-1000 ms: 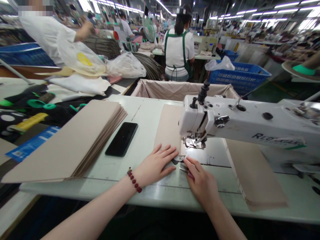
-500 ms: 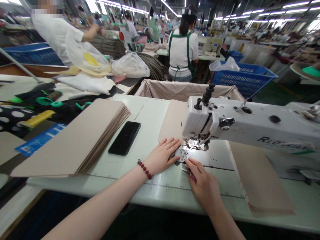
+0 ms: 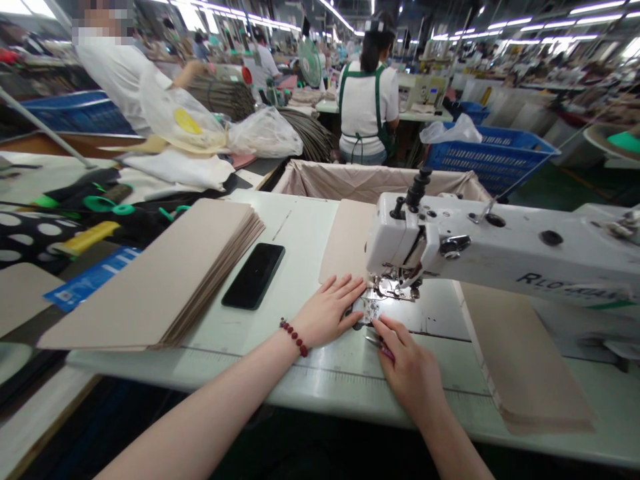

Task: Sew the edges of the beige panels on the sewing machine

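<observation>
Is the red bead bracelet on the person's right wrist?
Not quite. The head view shows the red bead bracelet on the wrist of the left hand, not the right hand.

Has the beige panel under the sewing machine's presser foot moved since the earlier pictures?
Yes. Judged against the presser foot, the beige panel has slid away from the person, toward the far side of the table.

Factory sewing floor, industrial sewing machine [image 3: 480,240], blue plastic crate [image 3: 493,157], long ceiling lights [image 3: 550,28], co-worker in a green apron [image 3: 367,100]
</observation>
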### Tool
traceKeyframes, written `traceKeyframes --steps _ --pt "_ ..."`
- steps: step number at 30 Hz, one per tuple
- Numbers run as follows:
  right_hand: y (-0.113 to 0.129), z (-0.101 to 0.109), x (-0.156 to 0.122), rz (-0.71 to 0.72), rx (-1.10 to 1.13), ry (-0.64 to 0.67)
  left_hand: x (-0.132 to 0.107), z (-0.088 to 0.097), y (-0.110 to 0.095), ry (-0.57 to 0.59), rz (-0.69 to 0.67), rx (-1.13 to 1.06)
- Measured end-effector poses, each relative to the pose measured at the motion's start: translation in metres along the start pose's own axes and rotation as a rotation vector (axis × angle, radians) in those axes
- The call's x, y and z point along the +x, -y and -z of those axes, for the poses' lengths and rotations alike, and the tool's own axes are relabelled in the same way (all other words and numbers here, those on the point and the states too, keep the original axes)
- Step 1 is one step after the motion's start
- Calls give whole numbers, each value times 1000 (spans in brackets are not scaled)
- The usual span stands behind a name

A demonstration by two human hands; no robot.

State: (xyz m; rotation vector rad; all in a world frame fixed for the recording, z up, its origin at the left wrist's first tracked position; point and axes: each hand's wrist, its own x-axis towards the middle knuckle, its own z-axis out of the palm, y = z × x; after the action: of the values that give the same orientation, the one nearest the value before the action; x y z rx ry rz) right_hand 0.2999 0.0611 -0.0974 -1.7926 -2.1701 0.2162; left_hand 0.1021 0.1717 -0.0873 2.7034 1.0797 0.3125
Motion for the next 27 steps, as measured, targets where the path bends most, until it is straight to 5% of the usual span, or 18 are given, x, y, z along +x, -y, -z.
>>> traceKeyframes --steps 27 --pt "5 5 1 -15 2 -34 0 -7 0 -91 28 31"
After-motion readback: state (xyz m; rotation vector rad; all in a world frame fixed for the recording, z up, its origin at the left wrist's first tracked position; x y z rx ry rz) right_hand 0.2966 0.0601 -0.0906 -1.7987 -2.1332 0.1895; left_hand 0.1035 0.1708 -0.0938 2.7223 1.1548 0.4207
